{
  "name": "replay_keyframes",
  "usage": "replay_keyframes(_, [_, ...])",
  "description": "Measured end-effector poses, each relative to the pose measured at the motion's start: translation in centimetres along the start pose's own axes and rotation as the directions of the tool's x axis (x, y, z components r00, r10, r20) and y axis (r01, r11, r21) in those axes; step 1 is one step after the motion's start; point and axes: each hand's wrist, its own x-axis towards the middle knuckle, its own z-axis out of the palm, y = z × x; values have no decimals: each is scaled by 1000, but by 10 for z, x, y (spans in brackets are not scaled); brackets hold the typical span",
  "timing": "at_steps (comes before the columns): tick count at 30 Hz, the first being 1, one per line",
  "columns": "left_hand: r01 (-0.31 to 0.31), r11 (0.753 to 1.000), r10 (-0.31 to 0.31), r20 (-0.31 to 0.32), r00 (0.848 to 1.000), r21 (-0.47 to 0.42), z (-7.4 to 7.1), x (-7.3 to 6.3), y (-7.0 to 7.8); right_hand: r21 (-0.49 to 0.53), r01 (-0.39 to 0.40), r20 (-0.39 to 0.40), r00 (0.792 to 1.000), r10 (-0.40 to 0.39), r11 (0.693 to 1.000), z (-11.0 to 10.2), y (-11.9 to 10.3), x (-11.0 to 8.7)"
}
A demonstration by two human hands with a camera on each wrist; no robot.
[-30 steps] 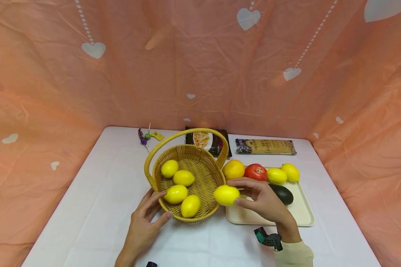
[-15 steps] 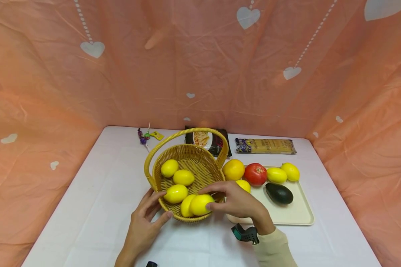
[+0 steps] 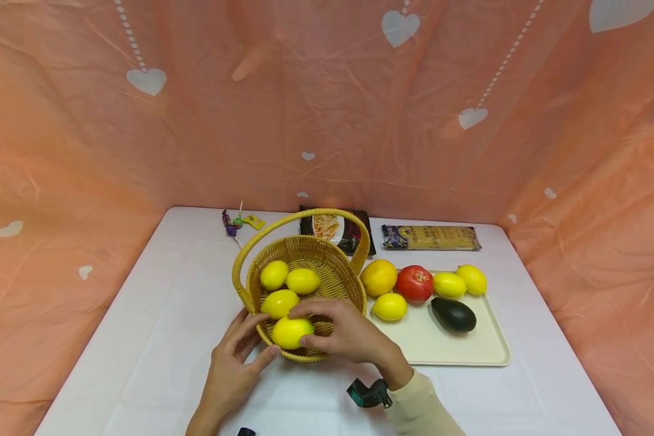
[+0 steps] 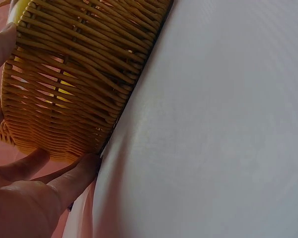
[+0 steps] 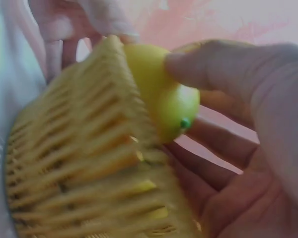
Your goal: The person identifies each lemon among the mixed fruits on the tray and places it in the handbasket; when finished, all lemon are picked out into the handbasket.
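My right hand holds a yellow lemon by its sides, low inside the near part of a wicker basket. In the right wrist view, the thumb presses this lemon just past the basket rim. My left hand grips the near left side of the basket, index finger and thumb at the rim. The left wrist view has its fingers spread against the woven wall. Several other lemons lie in the basket, among them a lemon beside the held one. One lemon may be hidden beneath it.
Right of the basket, a cream tray bears a red pomegranate-like fruit, an orange, an avocado and several lemons. Behind lie a black food packet, a noodle pack and candies. The basket handle arches upward.
My right hand has carried the lemon leftward from over the tray's edge into the basket. Lemons inside have shifted slightly. My left hand has stayed at the rim.
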Motion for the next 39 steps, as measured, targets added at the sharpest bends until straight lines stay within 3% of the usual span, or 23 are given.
replay_keyframes(5, [9,1000,-9,1,1000,3,-1,1,-1,-71,25,-52,998,-29,997,10,-5,5])
replay_keyframes(9, [18,1000,-18,6,1000,-12,-1,1,0,-42,29,-92,995,-33,999,5,-7,0])
replay_keyframes(14, [36,999,-36,3,999,-9,0,1,2,73,7,-179,984,6,997,-21,6,-19])
replay_keyframes(18, [40,999,-40,2,999,-10,0,1,2,154,-18,-266,962,59,988,-54,23,-49])
replay_keyframes(24, [39,999,-39,2,999,-4,0,1,1,208,-85,-398,903,164,974,-109,49,-103])
replay_keyframes(31, [35,999,-35,1,999,4,-1,1,0,253,-21,-543,824,160,967,-159,76,-164])
replay_keyframes(35, [35,999,-35,-1,999,1,-1,1,0,254,-48,-609,767,199,966,-177,88,-186])
replay_keyframes(39, [39,999,-39,-1,999,2,-1,1,0,244,-141,-643,717,269,959,-189,101,-196])
